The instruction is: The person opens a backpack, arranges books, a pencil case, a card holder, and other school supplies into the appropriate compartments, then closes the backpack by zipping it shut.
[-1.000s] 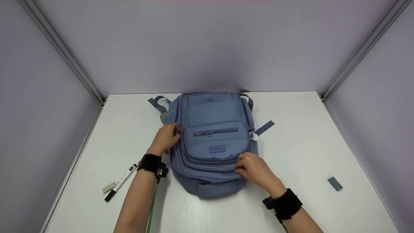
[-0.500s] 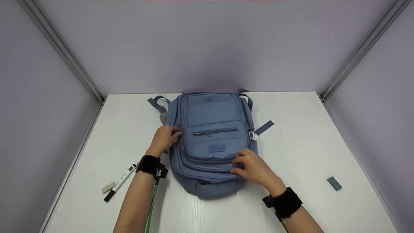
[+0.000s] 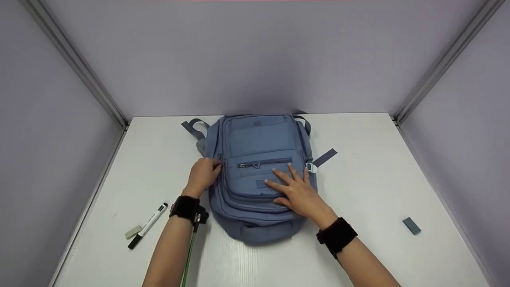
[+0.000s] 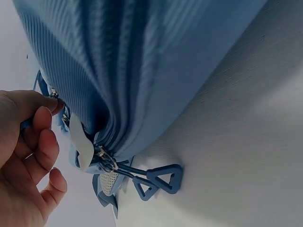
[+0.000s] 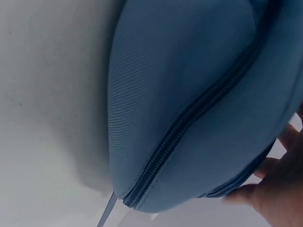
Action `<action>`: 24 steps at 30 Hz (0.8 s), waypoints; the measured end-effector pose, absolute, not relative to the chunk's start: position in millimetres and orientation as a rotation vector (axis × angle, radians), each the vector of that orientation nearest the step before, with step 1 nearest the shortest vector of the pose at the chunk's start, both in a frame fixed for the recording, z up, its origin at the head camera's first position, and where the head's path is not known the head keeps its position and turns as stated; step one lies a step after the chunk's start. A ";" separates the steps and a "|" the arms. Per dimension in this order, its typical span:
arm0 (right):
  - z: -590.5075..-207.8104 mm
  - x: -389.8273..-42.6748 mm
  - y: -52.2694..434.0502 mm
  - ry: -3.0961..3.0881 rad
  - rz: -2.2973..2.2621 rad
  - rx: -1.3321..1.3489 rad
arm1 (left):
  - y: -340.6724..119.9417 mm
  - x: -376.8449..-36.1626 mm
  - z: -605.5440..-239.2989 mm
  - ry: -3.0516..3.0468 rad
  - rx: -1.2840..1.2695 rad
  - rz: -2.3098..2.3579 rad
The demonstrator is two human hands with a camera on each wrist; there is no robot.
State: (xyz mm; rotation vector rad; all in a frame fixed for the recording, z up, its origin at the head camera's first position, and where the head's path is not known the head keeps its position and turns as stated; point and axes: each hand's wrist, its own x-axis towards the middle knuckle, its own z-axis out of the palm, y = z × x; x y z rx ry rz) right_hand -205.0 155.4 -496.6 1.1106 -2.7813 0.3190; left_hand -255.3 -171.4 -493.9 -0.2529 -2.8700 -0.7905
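Note:
A blue backpack [image 3: 263, 135] lies on the white table with its front pockets facing up. At its left side, my left hand [image 3: 203, 174] pinches a zipper pull, mostly covered by the fingertips. In the left wrist view, that hand [image 4: 28, 142] has its fingertips at a metal zipper slider [image 4: 54, 94]. Two triangular zipper pulls [image 4: 163, 178] dangle lower on the bag. My right hand [image 3: 299, 195] rests with fingers spread on the lower front pocket, partly over the small label [image 3: 261, 183]. A dark zipper [image 5: 189, 116] curves along the bag in the right wrist view.
To the left, a white marker [image 3: 148, 225] with black ends lies against a pale green block [image 3: 133, 232]. A dark green block [image 3: 411, 226] sits far right. Straps [image 3: 326, 157] stick out from the bag's sides, and a grey wall [image 3: 255, 59] stands behind.
My right hand has let go of the pocket's lower right edge and spread its fingers over the front. My left hand stays at the bag's left side, shifting slightly toward me.

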 end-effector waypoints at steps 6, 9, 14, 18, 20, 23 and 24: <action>-501.7 -211.6 149.6 -2.797 0.270 1.053 | -165.2 -259.2 -496.7 -2.847 -0.221 -0.769; -502.3 -216.7 147.7 -2.812 0.243 1.032 | -163.0 -261.7 -499.2 -2.819 -0.222 -0.723; -502.2 -226.0 144.2 -2.858 0.222 1.019 | -162.8 -264.0 -504.2 -2.759 -0.206 -0.654; -501.2 -230.2 142.0 -2.889 0.222 1.009 | -163.4 -263.3 -503.8 -2.738 -0.196 -0.642; -500.0 -230.7 141.2 -2.897 0.228 1.003 | -163.7 -262.6 -503.2 -2.741 -0.204 -0.643; -498.8 -230.9 140.5 -2.896 0.236 1.002 | -164.1 -260.4 -501.9 -2.745 -0.220 -0.649; -498.8 -230.9 140.4 -2.895 0.241 1.002 | -164.4 -259.3 -501.8 -2.745 -0.225 -0.646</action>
